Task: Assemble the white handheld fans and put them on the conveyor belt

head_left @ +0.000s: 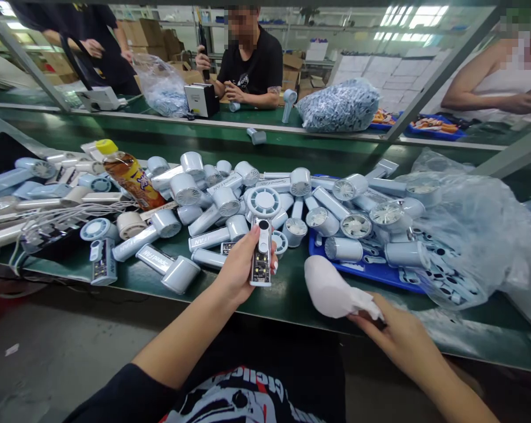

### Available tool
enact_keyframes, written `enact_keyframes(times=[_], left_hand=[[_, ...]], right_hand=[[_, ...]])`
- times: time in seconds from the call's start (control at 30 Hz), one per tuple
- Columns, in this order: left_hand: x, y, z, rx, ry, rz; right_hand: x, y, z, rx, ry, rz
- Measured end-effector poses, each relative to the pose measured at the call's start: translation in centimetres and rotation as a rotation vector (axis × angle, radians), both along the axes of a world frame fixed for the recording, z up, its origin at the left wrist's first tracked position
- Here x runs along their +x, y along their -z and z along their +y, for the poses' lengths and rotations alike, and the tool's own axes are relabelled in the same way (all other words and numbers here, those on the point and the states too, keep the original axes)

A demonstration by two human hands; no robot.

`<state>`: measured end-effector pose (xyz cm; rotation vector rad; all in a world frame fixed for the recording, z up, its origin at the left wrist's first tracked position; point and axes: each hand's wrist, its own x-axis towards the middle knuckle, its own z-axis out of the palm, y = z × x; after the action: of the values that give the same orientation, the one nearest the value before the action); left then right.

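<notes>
Pale blue plastic handheld fans (pixel 212 202) lay heaped across the green worktop (pixel 128 288), back from its front edge. Left hand (pixel 236 267) held an open-backed white fan body with exposed circuit board (pixel 261 252), fingers wrapped round it, just over the heap. Right hand (pixel 400 338) pinched a soft pale pink foam sleeve (pixel 331 288) between fingers and thumb, near a blue plastic tray (pixel 366 273) and a clear plastic bag (pixel 472 235).

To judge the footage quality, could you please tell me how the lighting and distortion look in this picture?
Head view: the green workbench's front edge bows from wide-angle distortion, glare whitens the clear plastic bag, and the bare left hand looks sharp.
</notes>
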<state>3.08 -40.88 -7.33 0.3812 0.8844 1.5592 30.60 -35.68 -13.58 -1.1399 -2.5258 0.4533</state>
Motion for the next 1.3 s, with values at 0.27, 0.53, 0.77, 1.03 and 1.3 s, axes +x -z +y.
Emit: enact_keyframes(times=[0.27,0.53,0.77,1.03,1.3], left_hand=[[1.4,1.2,1.1,-0.049,-0.293,0.325],[1.1,1.7,1.1,-0.069,-0.335,0.503],[1.0,1.7,0.8,-0.032,-0.238,0.447],[0.7,2.4,0.6,-0.028,-0.283,0.598],[0.6,1.4,0.4,0.092,-0.359,0.726]], right_hand=[[-7.4,-4.1,-3.9,-0.449,-0.014,0.543],[-8.8,-4.2,-3.4,-0.401,-0.049,0.523],[-8.2,-3.3,-2.7,-0.516,0.012,0.621],[-8.5,-3.0,-2.8,-0.631,-0.020,0.636],[-9.2,-2.4,-3.2,-0.637,-0.014,0.637]])
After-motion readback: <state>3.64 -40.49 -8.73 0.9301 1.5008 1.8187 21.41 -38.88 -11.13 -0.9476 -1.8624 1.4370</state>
